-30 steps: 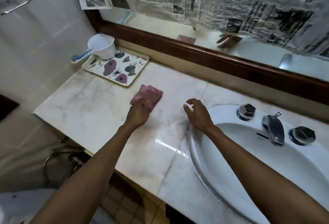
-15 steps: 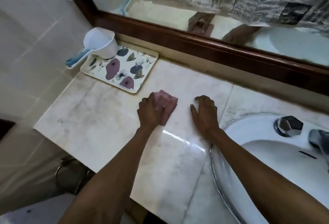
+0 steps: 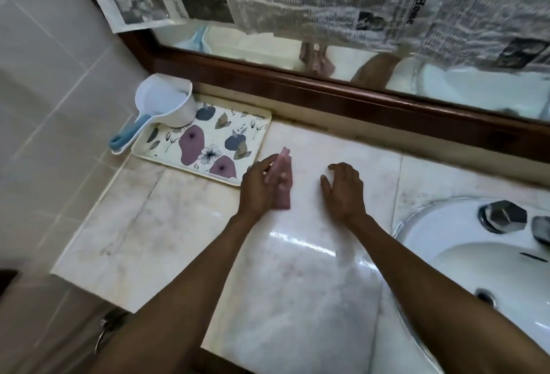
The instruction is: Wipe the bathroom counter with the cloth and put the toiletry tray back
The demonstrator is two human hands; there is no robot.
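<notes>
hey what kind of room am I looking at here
Most likely a home bathroom: a white sink with metal tap knob set in a marble counter, a wood-framed mirror above, tiled walls.

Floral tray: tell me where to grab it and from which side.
Grip the floral tray by its raised rim along the near right edge, coming from the right, where the left hand with the pink cloth already is. The white dipper weighs down the far left corner, so lift level.

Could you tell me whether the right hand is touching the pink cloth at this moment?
Apart. The head view shows bare marble counter between the right hand and the pink cloth, which only the left hand holds.
</notes>
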